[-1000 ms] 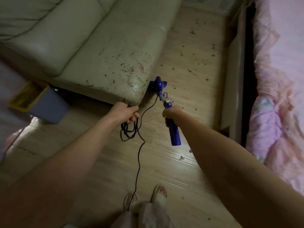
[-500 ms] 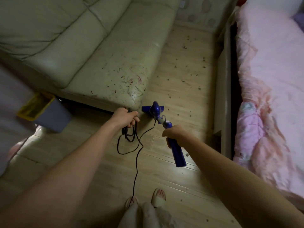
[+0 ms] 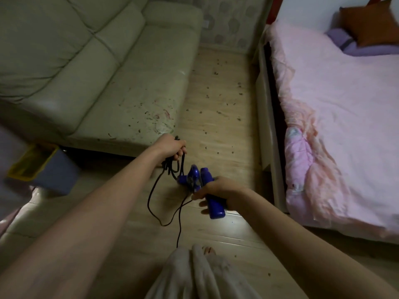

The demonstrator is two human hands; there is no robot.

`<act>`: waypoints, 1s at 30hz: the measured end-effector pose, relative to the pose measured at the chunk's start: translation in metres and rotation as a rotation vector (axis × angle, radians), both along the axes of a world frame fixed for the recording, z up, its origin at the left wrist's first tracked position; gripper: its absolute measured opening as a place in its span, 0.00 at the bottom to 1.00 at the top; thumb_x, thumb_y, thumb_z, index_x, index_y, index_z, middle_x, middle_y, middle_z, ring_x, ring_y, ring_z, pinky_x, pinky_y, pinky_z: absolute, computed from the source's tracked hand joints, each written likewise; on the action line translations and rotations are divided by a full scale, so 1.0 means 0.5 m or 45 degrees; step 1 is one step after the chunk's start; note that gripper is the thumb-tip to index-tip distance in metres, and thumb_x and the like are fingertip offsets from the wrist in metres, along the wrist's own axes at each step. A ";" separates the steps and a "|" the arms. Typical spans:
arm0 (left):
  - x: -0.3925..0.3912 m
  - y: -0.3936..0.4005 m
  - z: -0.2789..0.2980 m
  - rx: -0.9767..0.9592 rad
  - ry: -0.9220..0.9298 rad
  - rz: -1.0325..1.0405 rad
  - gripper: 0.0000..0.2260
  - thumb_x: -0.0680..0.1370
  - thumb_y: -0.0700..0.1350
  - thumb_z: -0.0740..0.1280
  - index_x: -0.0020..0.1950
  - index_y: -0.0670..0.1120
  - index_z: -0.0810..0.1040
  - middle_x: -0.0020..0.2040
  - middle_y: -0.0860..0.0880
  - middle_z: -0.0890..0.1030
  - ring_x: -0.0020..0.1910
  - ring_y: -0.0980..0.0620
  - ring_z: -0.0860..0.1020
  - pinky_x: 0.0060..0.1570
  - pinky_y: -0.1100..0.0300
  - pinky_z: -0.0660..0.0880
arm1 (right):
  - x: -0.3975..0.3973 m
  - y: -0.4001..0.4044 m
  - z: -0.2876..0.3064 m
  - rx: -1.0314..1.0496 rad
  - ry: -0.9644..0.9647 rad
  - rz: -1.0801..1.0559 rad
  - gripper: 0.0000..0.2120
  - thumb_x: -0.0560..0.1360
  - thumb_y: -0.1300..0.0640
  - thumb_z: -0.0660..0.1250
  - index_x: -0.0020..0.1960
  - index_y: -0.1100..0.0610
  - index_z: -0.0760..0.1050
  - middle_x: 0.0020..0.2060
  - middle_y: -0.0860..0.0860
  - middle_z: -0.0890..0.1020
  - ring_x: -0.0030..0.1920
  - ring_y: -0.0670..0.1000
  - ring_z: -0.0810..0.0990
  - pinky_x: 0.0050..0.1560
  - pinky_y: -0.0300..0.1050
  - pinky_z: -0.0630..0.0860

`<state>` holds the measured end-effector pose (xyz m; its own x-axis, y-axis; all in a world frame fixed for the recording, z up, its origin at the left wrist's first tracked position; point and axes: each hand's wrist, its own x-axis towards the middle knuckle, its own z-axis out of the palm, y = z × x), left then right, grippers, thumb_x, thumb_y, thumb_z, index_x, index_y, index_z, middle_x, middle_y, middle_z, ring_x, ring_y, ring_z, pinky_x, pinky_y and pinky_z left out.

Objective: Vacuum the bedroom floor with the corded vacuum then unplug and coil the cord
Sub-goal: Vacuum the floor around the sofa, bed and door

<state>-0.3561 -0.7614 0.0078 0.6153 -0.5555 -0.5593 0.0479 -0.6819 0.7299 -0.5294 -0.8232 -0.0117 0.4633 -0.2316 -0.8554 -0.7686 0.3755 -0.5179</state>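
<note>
Blue plastic corded vacuum (image 3: 210, 192): gripped by right hand (image 3: 218, 187). Black cord loops (image 3: 172, 165): bunched in left hand (image 3: 171, 145). Wooden floor (image 3: 218, 117): debris-strewn; vacuuming evidently unfinished, unplugging and full coiling pending.

From here I can't see the middle of the blue plastic vacuum (image 3: 204, 180): my right hand (image 3: 218, 187) covers its handle, and its floor head is too blurred to make out. The black cord (image 3: 154, 192) vanishes inside my left hand (image 3: 171, 145) just above the vacuum, and its lower end slips behind my pale trousers (image 3: 194, 275). Left of the vacuum, the grey bin with yellow liner (image 3: 41, 167) is smeared by blur.
</note>
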 end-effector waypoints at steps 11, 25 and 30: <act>0.050 0.023 0.004 0.003 -0.034 -0.019 0.13 0.81 0.43 0.61 0.51 0.36 0.81 0.33 0.48 0.77 0.29 0.55 0.72 0.30 0.65 0.73 | 0.132 0.070 -0.024 0.027 -0.019 -0.346 0.20 0.73 0.68 0.67 0.63 0.63 0.66 0.47 0.58 0.76 0.36 0.51 0.76 0.35 0.42 0.75; 0.124 0.007 -0.022 -0.015 0.009 0.037 0.11 0.81 0.43 0.61 0.51 0.37 0.80 0.33 0.49 0.78 0.28 0.56 0.73 0.26 0.68 0.73 | 0.221 -0.035 -0.068 -0.088 -0.095 -0.417 0.24 0.73 0.67 0.69 0.66 0.63 0.64 0.42 0.57 0.75 0.34 0.49 0.75 0.33 0.42 0.74; 0.162 -0.052 -0.035 -0.031 0.034 0.117 0.11 0.81 0.42 0.61 0.52 0.36 0.79 0.31 0.49 0.75 0.26 0.56 0.70 0.24 0.68 0.71 | 0.291 -0.108 -0.090 -0.149 -0.147 -0.425 0.33 0.71 0.53 0.75 0.69 0.61 0.64 0.44 0.56 0.77 0.34 0.49 0.76 0.30 0.42 0.74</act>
